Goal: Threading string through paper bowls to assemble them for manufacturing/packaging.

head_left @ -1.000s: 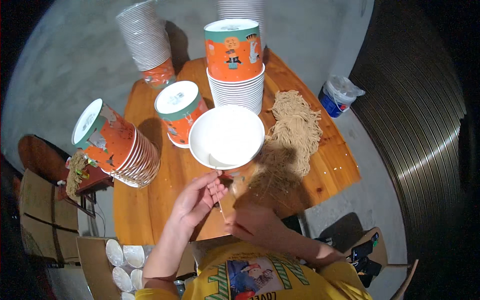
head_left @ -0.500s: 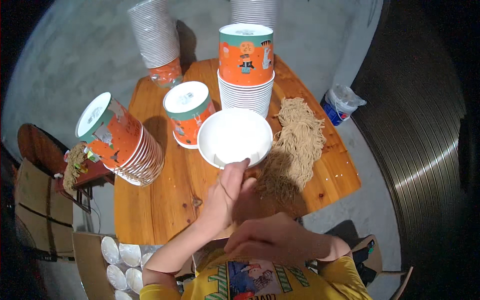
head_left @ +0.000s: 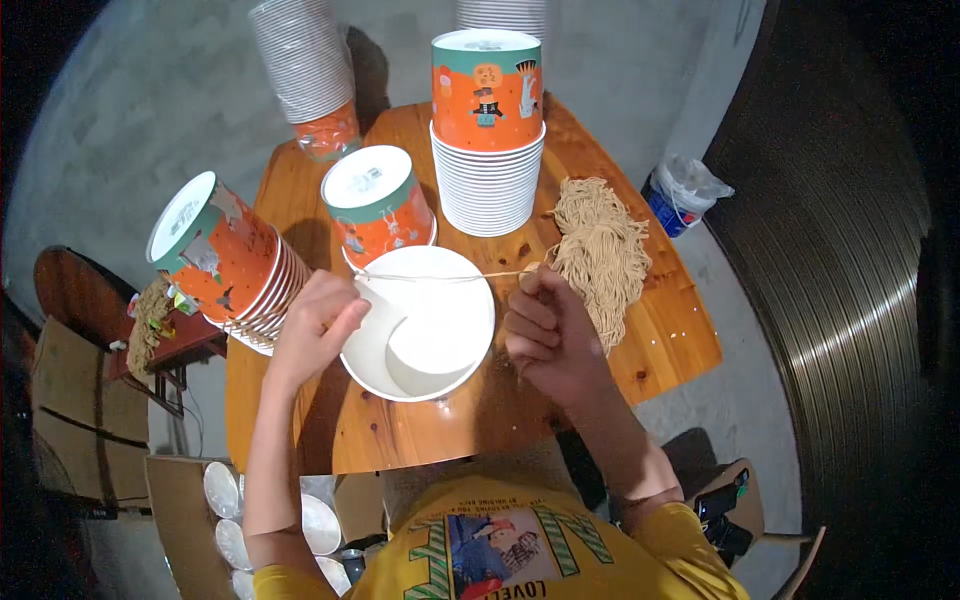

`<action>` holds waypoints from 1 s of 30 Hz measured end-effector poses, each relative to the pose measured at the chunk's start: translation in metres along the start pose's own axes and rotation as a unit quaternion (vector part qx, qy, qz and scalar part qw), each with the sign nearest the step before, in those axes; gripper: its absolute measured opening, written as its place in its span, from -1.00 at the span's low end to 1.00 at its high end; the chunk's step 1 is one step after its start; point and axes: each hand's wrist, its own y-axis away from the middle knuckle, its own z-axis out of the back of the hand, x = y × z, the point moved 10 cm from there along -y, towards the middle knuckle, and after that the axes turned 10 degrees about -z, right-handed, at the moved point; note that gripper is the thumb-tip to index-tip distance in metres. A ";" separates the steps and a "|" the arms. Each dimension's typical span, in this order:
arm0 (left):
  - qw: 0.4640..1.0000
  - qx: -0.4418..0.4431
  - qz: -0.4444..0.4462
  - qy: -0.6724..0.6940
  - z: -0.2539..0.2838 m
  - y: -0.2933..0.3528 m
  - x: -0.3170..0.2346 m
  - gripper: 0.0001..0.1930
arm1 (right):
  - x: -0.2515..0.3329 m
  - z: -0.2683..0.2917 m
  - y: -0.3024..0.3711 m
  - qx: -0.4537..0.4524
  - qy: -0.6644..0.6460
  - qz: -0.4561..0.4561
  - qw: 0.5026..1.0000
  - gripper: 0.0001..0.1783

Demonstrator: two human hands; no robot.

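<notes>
A white paper bucket (head_left: 415, 375) stands near the front of the wooden table, its open mouth toward me. Across its far rim runs a thin tan cord (head_left: 445, 277), pulled nearly straight. At the bucket's left side my left hand (head_left: 318, 325) is closed, with the cord's left end at its fingertips. My right hand (head_left: 550, 330), off the bucket's right rim, pinches the other end between thumb and forefinger. Whether the cord passes through the bucket wall cannot be made out. Right of the bucket lies a bundle of tan cords (head_left: 603, 250).
Behind the bucket stand an upside-down orange bucket (head_left: 385, 225) and a tall stack of orange buckets (head_left: 487, 110). Another stack (head_left: 225, 255), ringed with cords, leans at the left. A wrapped stack (head_left: 310, 70) is at the back. A blue-and-white pail (head_left: 680, 195) sits beyond the table's right edge (head_left: 690, 310).
The white bucket has come nearer and slightly left. My hands have moved apart to either side of it, and the cord is now stretched between them.
</notes>
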 end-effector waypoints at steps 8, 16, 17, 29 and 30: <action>0.969 -0.235 0.078 -0.012 0.031 0.028 -0.041 -0.93 | -0.019 0.006 0.005 -0.070 -0.033 -0.004 0.997 -0.66; 0.873 -0.200 0.159 0.415 -0.074 0.028 -0.141 -0.39 | -0.053 -0.027 0.015 -0.067 -0.004 -0.050 0.997 -0.68; 0.880 -0.167 0.204 0.395 -0.085 0.035 -0.137 -0.43 | -0.052 -0.025 0.016 -0.068 -0.006 -0.049 0.996 -0.68; 0.845 -0.037 0.329 0.420 -0.117 0.083 -0.105 -0.85 | -0.016 0.031 0.029 -0.123 0.094 0.022 0.988 -0.72; 0.845 -0.036 0.330 0.419 -0.116 0.085 -0.105 -0.85 | -0.008 0.041 0.034 -0.194 0.182 0.040 0.963 -0.74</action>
